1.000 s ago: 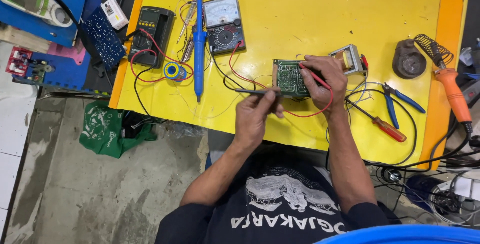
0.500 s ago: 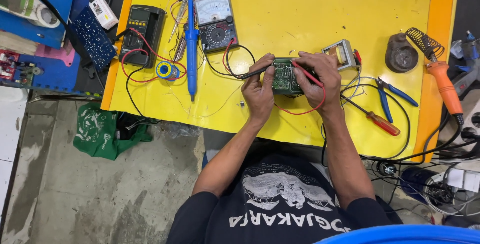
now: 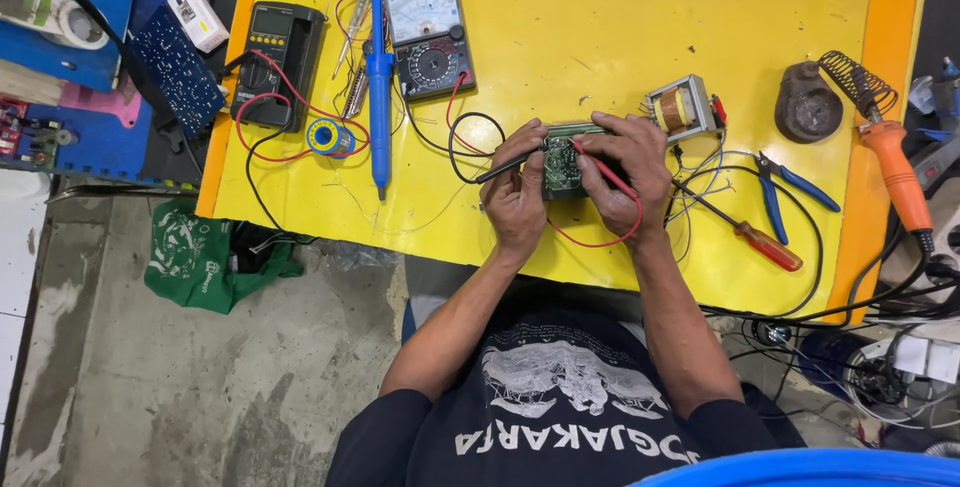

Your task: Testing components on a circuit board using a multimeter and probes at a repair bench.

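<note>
Near the front edge of the yellow table (image 3: 620, 17), a little right of its middle, the green circuit board (image 3: 562, 162) is sitting between both hands. The left hand (image 3: 515, 197) is pinching a black probe (image 3: 508, 165), its tip touching the board's left side. The right hand (image 3: 632, 172) is curling over the board's right side and gripping a red probe (image 3: 598, 169) against it. A small transformer (image 3: 682, 109) is lying just beside the right hand. Toward the back edge, an analog multimeter (image 3: 430, 37) is lying beside a blue desoldering pump (image 3: 377, 67), with a black digital meter (image 3: 275, 57) near the back left corner. Blue-handled pliers (image 3: 775, 192) and a red-handled screwdriver (image 3: 750, 234) are resting toward the right edge.
</note>
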